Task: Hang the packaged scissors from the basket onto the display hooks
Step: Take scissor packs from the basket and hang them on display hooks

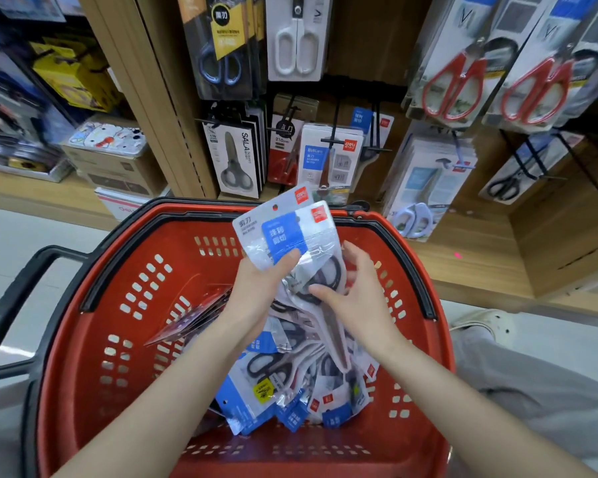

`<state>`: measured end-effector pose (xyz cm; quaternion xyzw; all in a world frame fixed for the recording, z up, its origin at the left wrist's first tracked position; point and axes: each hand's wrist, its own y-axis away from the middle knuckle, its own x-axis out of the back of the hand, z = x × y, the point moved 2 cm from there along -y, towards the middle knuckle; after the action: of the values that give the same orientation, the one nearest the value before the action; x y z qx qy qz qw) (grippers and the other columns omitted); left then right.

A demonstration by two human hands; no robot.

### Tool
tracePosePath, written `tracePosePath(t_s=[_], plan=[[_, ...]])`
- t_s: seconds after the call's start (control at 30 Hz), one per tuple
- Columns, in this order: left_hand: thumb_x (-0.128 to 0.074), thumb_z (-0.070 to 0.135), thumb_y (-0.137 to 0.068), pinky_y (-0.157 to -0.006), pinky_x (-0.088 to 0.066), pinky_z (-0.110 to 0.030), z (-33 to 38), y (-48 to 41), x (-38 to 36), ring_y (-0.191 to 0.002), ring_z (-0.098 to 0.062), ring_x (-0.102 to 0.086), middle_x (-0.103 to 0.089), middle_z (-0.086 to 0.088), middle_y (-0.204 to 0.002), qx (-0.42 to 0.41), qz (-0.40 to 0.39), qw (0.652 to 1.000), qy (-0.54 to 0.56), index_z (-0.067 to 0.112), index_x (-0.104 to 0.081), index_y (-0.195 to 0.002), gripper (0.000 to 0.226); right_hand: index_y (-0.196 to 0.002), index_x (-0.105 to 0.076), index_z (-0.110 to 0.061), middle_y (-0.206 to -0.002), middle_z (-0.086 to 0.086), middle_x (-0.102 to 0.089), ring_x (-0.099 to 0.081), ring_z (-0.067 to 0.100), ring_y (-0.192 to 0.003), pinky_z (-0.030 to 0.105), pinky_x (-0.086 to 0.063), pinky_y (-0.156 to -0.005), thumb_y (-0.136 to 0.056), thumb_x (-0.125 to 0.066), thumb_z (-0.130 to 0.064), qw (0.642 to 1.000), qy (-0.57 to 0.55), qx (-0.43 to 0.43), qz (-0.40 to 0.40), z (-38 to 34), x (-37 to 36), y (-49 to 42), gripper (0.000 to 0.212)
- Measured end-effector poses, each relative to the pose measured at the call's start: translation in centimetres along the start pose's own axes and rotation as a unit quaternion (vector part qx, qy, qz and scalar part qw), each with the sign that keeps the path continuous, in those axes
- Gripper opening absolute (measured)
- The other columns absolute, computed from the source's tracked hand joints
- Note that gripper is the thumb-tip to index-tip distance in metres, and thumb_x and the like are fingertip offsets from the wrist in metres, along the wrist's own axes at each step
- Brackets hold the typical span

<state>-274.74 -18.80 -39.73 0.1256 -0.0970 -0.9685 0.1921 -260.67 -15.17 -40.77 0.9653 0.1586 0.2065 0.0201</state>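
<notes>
Head view: the left hand (266, 288) grips two packaged scissors (290, 229) above the red basket (101, 305), thumb on the front and fingers behind. The right hand (353, 294) rests its thumb on the lower pack with its fingers curved at the pack's edge (a firm hold cannot be confirmed). The packs' long axis runs up and away, hang-hole end uppermost. The display hooks (377, 150) lie beyond and above, slightly right. More packs (290, 384) lie heaped in the basket. Judgement: the left hand carries and the right is placed to guide.
</notes>
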Motion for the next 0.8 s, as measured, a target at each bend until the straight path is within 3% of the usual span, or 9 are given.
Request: tracePosePath(t_s=[0.07, 0.17, 0.37, 0.47, 0.53, 0.63, 0.73, 0.8], plan=[[-0.063, 0.006, -0.088, -0.093, -0.051, -0.041, 0.6, 0.0, -0.1, -0.1, -0.016, -0.068, -0.073, 0.003, -0.104, -0.023, 0.002, 1.0, -0.016, 0.025, -0.067, -0.1, 0.022, -0.126, -0.044, -0.022, -0.123, -0.009, -0.053, -0.057, 0.005, -0.104, 0.021, -0.049, -0.089, -0.073, -0.08, -0.015, 0.999, -0.03, -0.025, 0.014, -0.1, 0.7, -0.2, 0.064], [-0.065, 0.007, -0.087, -0.085, -0.053, -0.032, 1.1, 0.3, -0.5, -0.096, -0.012, -0.069, -0.074, 0.007, -0.099, -0.051, -0.011, 0.998, -0.032, 0.026, -0.067, -0.097, 0.022, -0.102, -0.051, -0.025, -0.103, -0.011, -0.061, -0.062, 0.003, -0.088, 0.019, -0.051, -0.078, -0.075, -0.078, -0.011, 0.999, -0.049, -0.019, -0.002, -0.3, 1.7, -0.1, 0.04], [-0.065, 0.011, -0.087, -0.073, -0.052, -0.014, 0.8, 0.7, -2.0, -0.09, -0.003, -0.069, -0.074, 0.013, -0.092, -0.072, -0.041, 0.991, -0.108, 0.026, -0.068, -0.101, 0.02, -0.108, -0.061, -0.024, -0.101, -0.013, -0.069, -0.064, -0.004, -0.09, 0.011, -0.049, -0.074, -0.086, -0.067, -0.021, 0.997, -0.077, 0.021, 0.013, -1.3, 2.9, -0.2, 0.023], [-0.052, 0.023, -0.096, -0.078, -0.052, -0.016, 0.8, 0.5, -2.6, -0.093, -0.002, -0.067, -0.073, 0.015, -0.096, -0.07, -0.043, 0.989, -0.123, 0.031, -0.066, -0.105, 0.019, -0.099, -0.064, -0.03, -0.086, -0.017, -0.07, -0.064, -0.004, -0.079, 0.013, -0.047, -0.069, -0.091, -0.061, -0.019, 0.995, -0.077, 0.049, 0.035, -2.3, 3.7, -0.9, 0.014], [-0.044, 0.029, -0.098, -0.081, -0.056, -0.029, 0.8, 0.0, -2.2, -0.094, -0.014, -0.069, -0.074, 0.003, -0.096, -0.056, -0.036, 0.991, -0.117, 0.024, -0.067, -0.107, 0.025, -0.093, -0.062, -0.029, -0.075, -0.018, -0.067, -0.062, -0.004, -0.071, 0.015, -0.045, -0.066, -0.092, -0.059, -0.016, 0.991, -0.1, 0.062, 0.07, -3.6, 5.2, -1.8, 0.014], [-0.044, 0.035, -0.097, -0.084, -0.055, -0.047, 1.2, -1.2, -1.4, -0.091, -0.032, -0.069, -0.073, -0.012, -0.092, -0.056, -0.026, 0.99, -0.127, 0.021, -0.069, -0.1, 0.029, -0.097, -0.057, -0.03, -0.101, -0.009, -0.068, -0.066, 0.008, -0.096, 0.03, -0.052, -0.083, -0.092, -0.058, -0.01, 0.973, -0.141, 0.109, 0.143, -6.2, 9.1, -3.6, 0.022], [-0.046, 0.031, -0.096, -0.075, -0.057, -0.028, 2.2, -2.5, -1.0, -0.083, -0.013, -0.071, -0.075, 0.009, -0.081, -0.081, -0.012, 0.985, -0.15, 0.026, -0.068, -0.091, 0.023, -0.101, -0.054, -0.029, -0.108, -0.005, -0.066, -0.064, 0.012, -0.104, 0.032, -0.052, -0.089, -0.092, -0.057, -0.007, 0.949, -0.135, 0.191, 0.212, -8.8, 13.1, -5.5, 0.024], [-0.047, 0.028, -0.096, -0.074, -0.056, -0.028, 2.7, -3.5, -0.9, -0.082, -0.011, -0.071, -0.075, 0.007, -0.081, -0.086, -0.002, 0.985, -0.151, 0.021, -0.069, -0.09, 0.023, -0.103, -0.053, -0.026, -0.107, -0.005, -0.064, -0.063, 0.009, -0.104, 0.025, -0.05, -0.087, -0.092, -0.056, -0.008, 0.934, -0.113, 0.238, 0.243, -10.0, 14.9, -6.5, 0.022]])
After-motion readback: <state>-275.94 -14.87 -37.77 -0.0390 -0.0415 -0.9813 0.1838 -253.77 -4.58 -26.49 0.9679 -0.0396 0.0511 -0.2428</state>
